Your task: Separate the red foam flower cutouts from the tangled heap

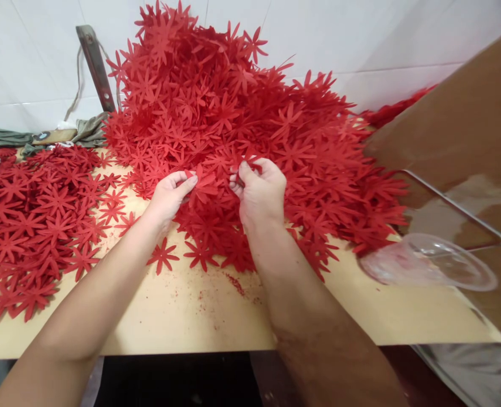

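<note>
Both hands are raised just in front of a big heap of red flower cutouts (216,113) with long narrow petals. My left hand (172,195) pinches a red flower cutout (203,187) by its edge between thumb and fingers. A short gap to the right, my right hand (261,189) is closed, thumb against fingers, with red petals (250,164) showing at the fingertips. How many pieces the right hand holds is hidden. Several single flowers (163,255) lie flat on the table below the hands.
A second pile of red flowers (34,215) covers the table's left side. A clear plastic tub (428,263) lies tipped at right beside a brown board (458,152). A metal bracket (95,68) stands against the tiled wall. Red scraps speckle the pale tabletop (169,316).
</note>
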`<state>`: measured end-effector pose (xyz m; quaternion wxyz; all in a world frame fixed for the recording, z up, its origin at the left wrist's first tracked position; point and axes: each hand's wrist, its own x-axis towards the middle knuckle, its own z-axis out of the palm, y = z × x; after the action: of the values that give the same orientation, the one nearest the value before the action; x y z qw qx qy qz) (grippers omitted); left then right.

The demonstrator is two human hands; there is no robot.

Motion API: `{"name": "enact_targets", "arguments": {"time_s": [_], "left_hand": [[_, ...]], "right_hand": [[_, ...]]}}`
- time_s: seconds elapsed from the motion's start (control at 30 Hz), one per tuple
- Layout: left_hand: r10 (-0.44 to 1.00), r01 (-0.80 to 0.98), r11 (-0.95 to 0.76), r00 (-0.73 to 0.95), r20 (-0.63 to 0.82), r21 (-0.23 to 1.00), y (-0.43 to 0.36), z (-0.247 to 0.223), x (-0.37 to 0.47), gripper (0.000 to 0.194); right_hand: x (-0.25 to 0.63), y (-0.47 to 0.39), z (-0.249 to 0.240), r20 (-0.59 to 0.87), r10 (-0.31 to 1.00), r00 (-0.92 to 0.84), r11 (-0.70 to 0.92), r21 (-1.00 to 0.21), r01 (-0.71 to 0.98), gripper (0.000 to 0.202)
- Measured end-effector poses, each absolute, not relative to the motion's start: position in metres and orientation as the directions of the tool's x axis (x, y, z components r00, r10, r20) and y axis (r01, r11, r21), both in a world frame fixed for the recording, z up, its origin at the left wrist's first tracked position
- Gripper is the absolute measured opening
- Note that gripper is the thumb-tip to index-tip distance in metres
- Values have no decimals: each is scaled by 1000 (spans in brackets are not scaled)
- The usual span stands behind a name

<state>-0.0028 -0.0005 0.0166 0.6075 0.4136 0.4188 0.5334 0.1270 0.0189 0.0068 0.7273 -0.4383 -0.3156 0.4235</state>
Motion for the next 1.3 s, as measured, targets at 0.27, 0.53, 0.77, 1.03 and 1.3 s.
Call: {"name": "enact_targets", "arguments": {"time_s": [0.27, 0.53, 0.77, 1.03, 1.3], "left_hand": [[999, -265, 26, 47, -14, 964, 0, 17, -3, 32], [987, -248, -85, 115, 116, 965, -3, 22, -2, 30], [983, -144, -136, -142, 116, 980, 7, 19, -12, 32], [987, -173, -114, -130, 92, 978, 8, 18, -14, 30], [987, -30, -148, -62, 146, 989, 2, 19, -7, 40]], "right_hand": [[122, 11, 11, 117, 914, 388, 230, -938, -260, 41], [119, 8, 3, 205, 969, 136, 222, -968, -121, 48], [128, 11, 2, 247, 944, 218, 250, -968, 17, 47], [140, 27, -15, 427, 849, 311, 384, -903, 191, 7], [119, 6, -2, 550, 825, 128, 517, -827, 221, 20]]}}
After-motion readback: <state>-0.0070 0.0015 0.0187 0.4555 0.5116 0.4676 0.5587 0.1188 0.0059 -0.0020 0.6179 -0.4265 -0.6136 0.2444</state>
